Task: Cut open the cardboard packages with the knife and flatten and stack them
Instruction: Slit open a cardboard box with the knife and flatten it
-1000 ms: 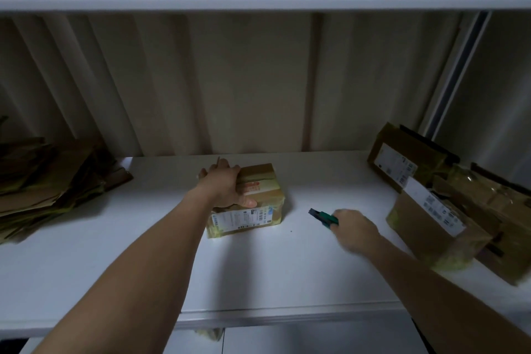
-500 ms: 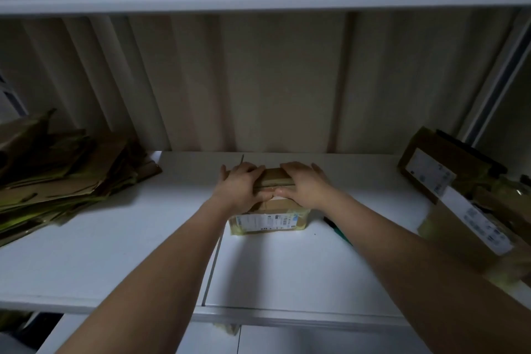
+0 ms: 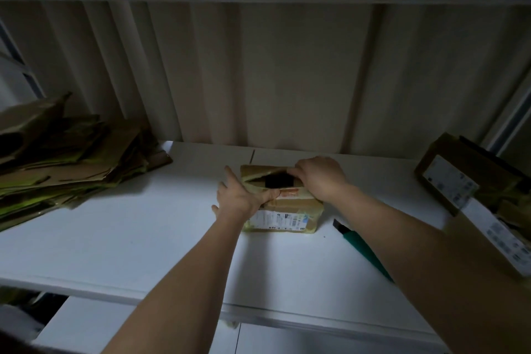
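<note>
On a white table (image 3: 143, 238) before a pale ribbed wall (image 3: 287, 80), both hands' grips clamp the centre package (image 3: 283, 217), left hand (image 3: 241, 200) and right hand (image 3: 321, 178) parting its flaps, knife (image 3: 356, 241) just right, flattened cardboard (image 3: 66, 158) far left.

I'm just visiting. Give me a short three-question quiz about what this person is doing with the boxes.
1. True or false: the green knife is in the right hand.
2. Which side of the white shelf holds the flattened cardboard stack: A left, B right?
3. Fill in: both hands are pulling open the top flaps of the small cardboard ____.

Key: 1 false, it lies on the shelf; 2 A; 3 box, which the left hand also grips.
</note>
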